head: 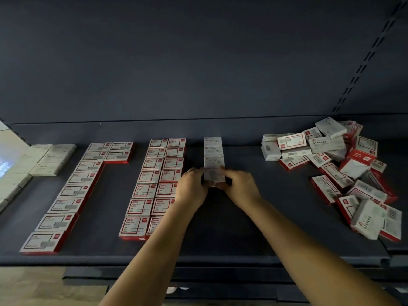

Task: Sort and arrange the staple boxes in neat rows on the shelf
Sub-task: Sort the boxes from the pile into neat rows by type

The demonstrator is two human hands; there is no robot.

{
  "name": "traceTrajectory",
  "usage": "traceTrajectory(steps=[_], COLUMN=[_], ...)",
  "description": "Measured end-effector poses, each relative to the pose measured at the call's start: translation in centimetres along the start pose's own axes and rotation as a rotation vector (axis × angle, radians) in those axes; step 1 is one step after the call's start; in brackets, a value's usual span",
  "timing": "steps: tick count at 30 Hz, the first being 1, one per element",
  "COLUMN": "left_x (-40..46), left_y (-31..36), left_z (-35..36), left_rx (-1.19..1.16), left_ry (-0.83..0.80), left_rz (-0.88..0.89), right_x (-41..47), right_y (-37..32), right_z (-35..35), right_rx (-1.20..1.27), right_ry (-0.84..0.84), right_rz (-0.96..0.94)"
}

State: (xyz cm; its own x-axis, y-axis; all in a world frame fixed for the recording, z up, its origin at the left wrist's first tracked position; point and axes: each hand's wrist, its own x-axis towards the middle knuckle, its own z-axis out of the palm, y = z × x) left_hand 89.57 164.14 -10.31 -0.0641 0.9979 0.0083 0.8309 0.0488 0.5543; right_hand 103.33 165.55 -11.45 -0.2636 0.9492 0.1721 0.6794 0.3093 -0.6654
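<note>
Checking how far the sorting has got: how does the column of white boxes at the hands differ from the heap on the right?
The white column runs in one straight line, flat and edge to edge; the heap lies jumbled, tilted and overlapping. The column holds white boxes only; the heap mixes white and red-trimmed ones. The left hand and right hand grip the column's nearest box; nothing touches the heap. Both sit on the dark shelf.

Hands [213,184] hide front white box [214,176] lower edge; box print unreadable.
</note>
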Motion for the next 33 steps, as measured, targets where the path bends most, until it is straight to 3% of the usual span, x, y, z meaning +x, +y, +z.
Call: traceTrajectory(steps=[4,9,14,22,27,33], left_x=[-0.3,-0.6,-3.0,-5.3,-4.3,-0.7], left_y=[0.2,0.8,3.8,9.8,13.6,16.4], left_z=[0.2,0.4,0.5,5.1,7.4,8.3], left_rx=[-0.019,0.000,0.150,0.141,0.101,0.218], left_ry=[0.006,0.022,0.103,0.118,0.154,0.081], left_rz=[-0.022,-0.068,0.060,0.326,0.352,0.318], right_x=[-0.3,-1.0,-2.9,-6.7,-6.8,-2.3], right_y=[-0.2,-0.2,0.4,5.7,9.6,12.3], right_z=[-0.8,-1.3,-3.1,-8.4,-12.2,-18.1], right_rx=[0.085,0.035,-0.109,-0.103,-0.144,-0.425], right_ry=[-0.149,-0.251,-0.111,0.004,0.314,0.388], right_rz=[0.110,0.115,-0.059,-0.102,-0.192,-0.157])
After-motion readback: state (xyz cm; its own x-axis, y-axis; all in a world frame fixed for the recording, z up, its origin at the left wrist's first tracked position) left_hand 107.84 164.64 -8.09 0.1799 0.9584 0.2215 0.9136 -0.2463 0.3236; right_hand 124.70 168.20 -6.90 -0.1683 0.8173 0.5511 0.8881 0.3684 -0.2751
